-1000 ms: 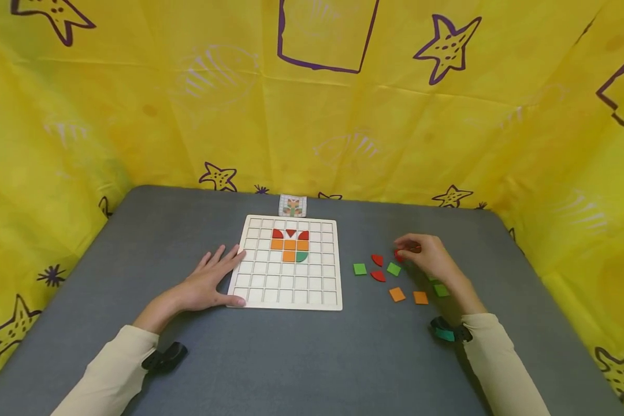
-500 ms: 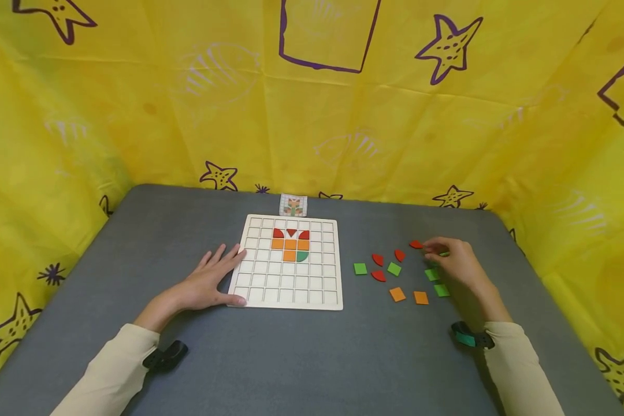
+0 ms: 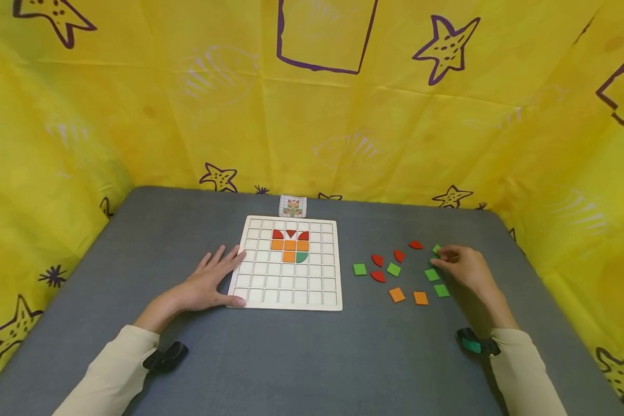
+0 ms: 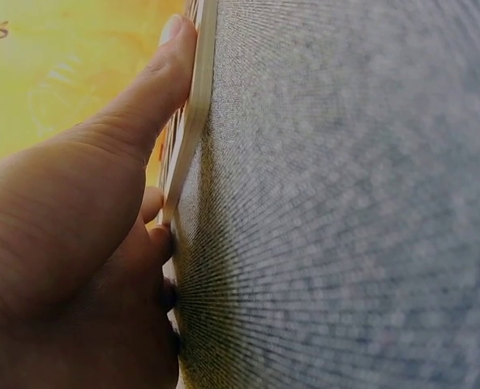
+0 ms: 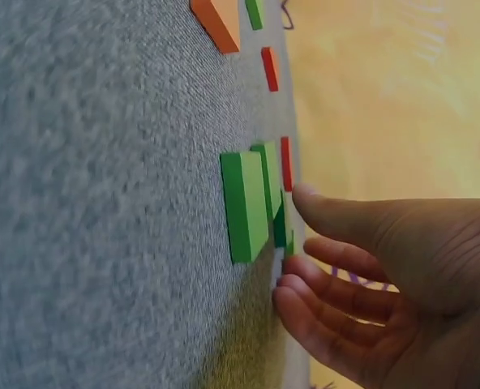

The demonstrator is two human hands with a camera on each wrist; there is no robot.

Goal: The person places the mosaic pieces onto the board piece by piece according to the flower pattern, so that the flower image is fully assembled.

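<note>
My left hand (image 3: 203, 286) lies spread at the left edge of a white gridded board (image 3: 314, 283), thumb on its near left corner. Red, orange and dark green pieces form a small pattern in the board's upper middle. My right hand (image 3: 465, 267) is low over the loose pieces at the right, thumb and fingertips bent around a dark green piece (image 5: 280, 225), mostly hidden from the head. I cannot tell whether they pinch it. Light green squares (image 5: 246, 207) lie right beside these fingertips, and a red quarter-round piece (image 3: 415, 245) lies just left of them.
Other red pieces (image 3: 377, 277), a green square (image 3: 360, 269) and two orange squares (image 3: 420, 298) lie between board and right hand. A small pattern card (image 3: 293, 206) stands behind the board. A yellow printed cloth (image 3: 312, 115) encloses the grey table (image 3: 312, 364) at back and sides.
My right hand has moved rightward from the red pieces to the green ones, uncovering two red pieces. My left hand and the board have stayed put.
</note>
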